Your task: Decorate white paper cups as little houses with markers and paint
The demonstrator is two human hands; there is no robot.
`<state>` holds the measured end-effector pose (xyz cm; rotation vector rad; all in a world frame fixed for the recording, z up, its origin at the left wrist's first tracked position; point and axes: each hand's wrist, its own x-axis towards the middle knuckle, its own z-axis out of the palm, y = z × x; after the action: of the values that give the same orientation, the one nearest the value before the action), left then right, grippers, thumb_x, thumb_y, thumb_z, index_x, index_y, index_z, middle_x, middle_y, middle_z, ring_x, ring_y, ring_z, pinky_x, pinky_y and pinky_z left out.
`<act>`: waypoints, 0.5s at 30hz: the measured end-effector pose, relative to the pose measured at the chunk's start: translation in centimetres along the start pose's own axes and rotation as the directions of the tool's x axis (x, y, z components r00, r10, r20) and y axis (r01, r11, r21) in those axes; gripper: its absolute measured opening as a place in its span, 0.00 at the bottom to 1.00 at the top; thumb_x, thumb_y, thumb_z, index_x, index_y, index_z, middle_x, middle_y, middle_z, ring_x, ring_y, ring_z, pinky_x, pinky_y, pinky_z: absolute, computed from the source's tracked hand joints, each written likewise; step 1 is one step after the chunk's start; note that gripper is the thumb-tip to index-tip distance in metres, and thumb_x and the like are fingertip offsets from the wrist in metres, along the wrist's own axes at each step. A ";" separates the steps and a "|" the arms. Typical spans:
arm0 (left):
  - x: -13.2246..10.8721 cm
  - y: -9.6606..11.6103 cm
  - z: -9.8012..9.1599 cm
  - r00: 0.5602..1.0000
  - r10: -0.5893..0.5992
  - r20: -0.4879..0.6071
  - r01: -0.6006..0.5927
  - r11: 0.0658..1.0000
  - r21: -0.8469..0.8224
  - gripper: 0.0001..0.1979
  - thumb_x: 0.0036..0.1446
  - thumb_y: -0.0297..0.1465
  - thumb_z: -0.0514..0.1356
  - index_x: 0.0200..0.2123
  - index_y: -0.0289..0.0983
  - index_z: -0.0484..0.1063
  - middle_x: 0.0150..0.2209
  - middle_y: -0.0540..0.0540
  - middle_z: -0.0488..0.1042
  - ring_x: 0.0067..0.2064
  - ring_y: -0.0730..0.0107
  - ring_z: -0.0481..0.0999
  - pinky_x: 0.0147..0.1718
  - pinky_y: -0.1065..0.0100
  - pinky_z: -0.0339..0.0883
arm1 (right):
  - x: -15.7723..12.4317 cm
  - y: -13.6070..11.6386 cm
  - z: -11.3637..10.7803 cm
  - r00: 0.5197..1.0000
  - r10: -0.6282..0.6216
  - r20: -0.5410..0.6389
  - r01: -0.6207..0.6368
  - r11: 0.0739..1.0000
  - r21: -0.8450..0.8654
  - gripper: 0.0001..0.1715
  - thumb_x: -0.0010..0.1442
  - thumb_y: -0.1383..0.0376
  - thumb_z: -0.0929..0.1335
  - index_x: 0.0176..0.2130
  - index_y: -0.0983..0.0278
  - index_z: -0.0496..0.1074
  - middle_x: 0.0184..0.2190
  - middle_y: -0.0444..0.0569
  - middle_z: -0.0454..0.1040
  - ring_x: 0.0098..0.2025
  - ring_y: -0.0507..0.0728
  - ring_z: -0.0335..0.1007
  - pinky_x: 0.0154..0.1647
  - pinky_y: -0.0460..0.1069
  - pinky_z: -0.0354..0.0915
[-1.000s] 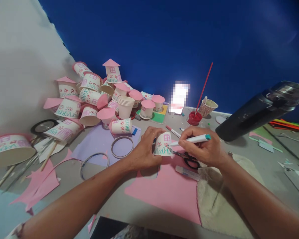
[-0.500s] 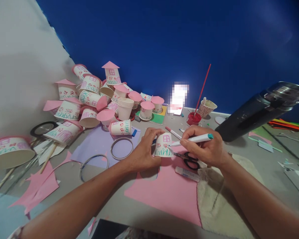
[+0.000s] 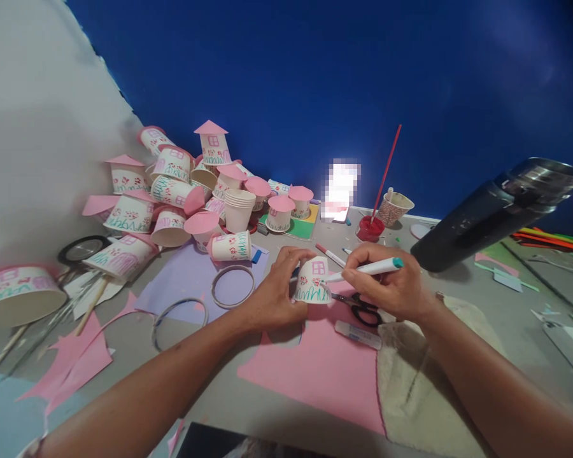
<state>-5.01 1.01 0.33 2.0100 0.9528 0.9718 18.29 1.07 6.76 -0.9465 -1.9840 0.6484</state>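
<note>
My left hand (image 3: 284, 289) grips a white paper cup (image 3: 311, 289) turned upside down, with a pink window, red flowers and green grass strokes drawn on it. In my right hand (image 3: 386, 283) is a white marker (image 3: 372, 268) with a green end, its tip at the cup's right side by the flowers. Below the cup lies a pink paper sheet (image 3: 310, 381). Black-handled scissors (image 3: 365, 315) rest just right of the cup, and a white glue stick (image 3: 358, 334) lies in front of them.
Many decorated cups with pink cone roofs (image 3: 213, 149) are piled at left. Stacked plain cups (image 3: 239, 210), tape rings (image 3: 233, 286) and purple paper (image 3: 172, 280) are nearby. A dark flask (image 3: 477, 219), red paint pot (image 3: 370, 228), lit phone (image 3: 340, 191) and cloth (image 3: 424, 381) surround the work area.
The marker and my right hand have shifted slightly left and down along the cup. My left hand keeps its hold, and the view has moved a little.
</note>
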 end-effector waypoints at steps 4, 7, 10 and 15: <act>0.0 -0.1 0.1 1.000 0.019 -0.006 -0.018 1.000 0.001 0.34 0.50 0.31 0.70 0.60 0.45 0.64 0.58 0.41 0.66 0.62 0.48 0.69 0.62 0.45 0.69 | -0.1 0.0 -0.3 0.998 -0.020 -0.060 0.019 1.000 -0.023 0.08 0.60 0.67 0.72 0.28 0.61 0.74 0.19 0.41 0.73 0.19 0.50 0.64 0.21 0.46 0.58; -0.1 -0.2 0.1 1.000 0.027 0.004 -0.027 1.000 0.003 0.33 0.51 0.31 0.69 0.60 0.44 0.63 0.58 0.40 0.66 0.61 0.48 0.69 0.61 0.46 0.70 | -0.1 -0.1 -0.2 1.000 -0.001 -0.008 0.001 1.000 0.013 0.07 0.61 0.68 0.71 0.30 0.61 0.74 0.18 0.40 0.72 0.18 0.50 0.64 0.20 0.46 0.58; -0.1 -0.4 0.2 0.999 0.052 0.016 -0.052 0.998 0.025 0.34 0.50 0.29 0.68 0.60 0.44 0.63 0.58 0.41 0.65 0.61 0.48 0.69 0.61 0.46 0.69 | -0.1 -0.1 0.1 1.000 -0.006 0.017 0.006 1.000 0.029 0.07 0.61 0.68 0.71 0.30 0.61 0.74 0.18 0.40 0.72 0.19 0.50 0.66 0.22 0.45 0.59; -0.1 -0.6 0.3 0.995 0.096 0.016 -0.097 0.994 0.056 0.36 0.49 0.26 0.66 0.61 0.45 0.62 0.57 0.42 0.64 0.61 0.49 0.69 0.62 0.47 0.69 | -0.1 -0.1 0.1 1.000 -0.027 0.002 0.027 1.000 0.015 0.07 0.61 0.68 0.71 0.30 0.62 0.74 0.18 0.40 0.71 0.20 0.50 0.66 0.22 0.45 0.60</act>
<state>-5.03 1.12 -0.34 2.1244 0.8924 0.9925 18.20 0.93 6.74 -0.9088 -1.9877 0.6492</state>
